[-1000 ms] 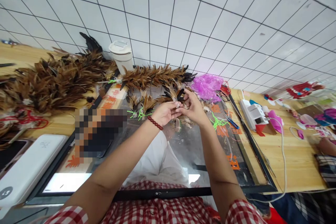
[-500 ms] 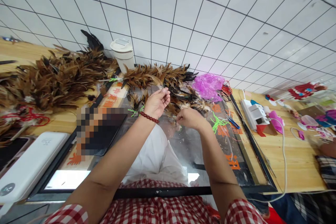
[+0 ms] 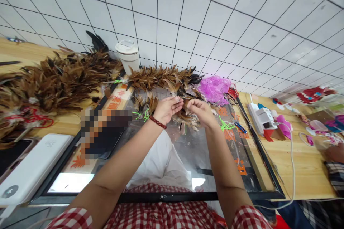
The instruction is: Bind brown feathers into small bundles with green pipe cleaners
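My left hand, with a dark red bead bracelet at the wrist, is above the glass panel. Its thumb and forefinger are pinched, and whatever sits between the tips is too small to make out. Just to its right, my right hand is curled with thumb and fingers together; its grip is hidden. Loose brown and black feathers lie under and behind both hands. A bundle of brown feathers stretches across the panel's far side. Green strings lie right of my right hand.
A big pile of brown feathers covers the left table. A white lidded cup stands by the tiled wall. A purple plastic bag, a blue-handled tool, a power strip, a white power bank and a dark phone surround the work spot.
My left hand has come down and to the right, turning more palm-up. My right hand has risen slightly, so the fingertips of both hands are now closer together.
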The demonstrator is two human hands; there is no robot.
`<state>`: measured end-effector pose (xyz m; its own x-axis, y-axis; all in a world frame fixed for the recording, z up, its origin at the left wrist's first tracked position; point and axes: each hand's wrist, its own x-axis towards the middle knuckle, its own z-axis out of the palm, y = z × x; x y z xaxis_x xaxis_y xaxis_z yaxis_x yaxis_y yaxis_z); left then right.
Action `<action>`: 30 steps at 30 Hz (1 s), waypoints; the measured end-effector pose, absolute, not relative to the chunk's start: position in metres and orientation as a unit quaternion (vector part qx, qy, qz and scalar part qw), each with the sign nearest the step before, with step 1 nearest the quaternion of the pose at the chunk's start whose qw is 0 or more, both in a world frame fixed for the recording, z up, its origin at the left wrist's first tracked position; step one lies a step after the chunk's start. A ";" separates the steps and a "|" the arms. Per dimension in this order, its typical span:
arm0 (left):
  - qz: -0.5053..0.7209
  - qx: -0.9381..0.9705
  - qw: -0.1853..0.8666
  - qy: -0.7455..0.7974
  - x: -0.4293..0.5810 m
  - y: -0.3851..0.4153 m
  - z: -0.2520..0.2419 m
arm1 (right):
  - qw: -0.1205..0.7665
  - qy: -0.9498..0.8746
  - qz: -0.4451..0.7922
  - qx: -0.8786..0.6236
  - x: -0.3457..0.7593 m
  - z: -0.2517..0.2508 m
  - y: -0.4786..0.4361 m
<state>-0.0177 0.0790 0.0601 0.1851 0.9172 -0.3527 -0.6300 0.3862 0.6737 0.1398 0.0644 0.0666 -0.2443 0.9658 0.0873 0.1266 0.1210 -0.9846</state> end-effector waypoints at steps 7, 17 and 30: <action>0.442 0.220 0.785 0.375 -0.003 0.064 0.060 | 0.558 -0.499 0.460 -0.478 0.132 0.054 0.074; 0.444 0.212 0.790 0.366 -0.001 0.066 0.056 | 0.544 -0.540 0.406 -0.498 0.126 0.052 0.073; 0.549 0.110 0.752 0.347 -0.032 0.087 0.073 | 0.019 -0.829 0.162 -0.535 0.129 0.063 0.057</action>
<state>-0.0324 0.0874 0.0732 0.1559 0.9024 -0.4018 -0.7497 0.3729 0.5468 0.1287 0.0573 0.0626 -0.4271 0.8931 -0.1411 0.8805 0.3754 -0.2895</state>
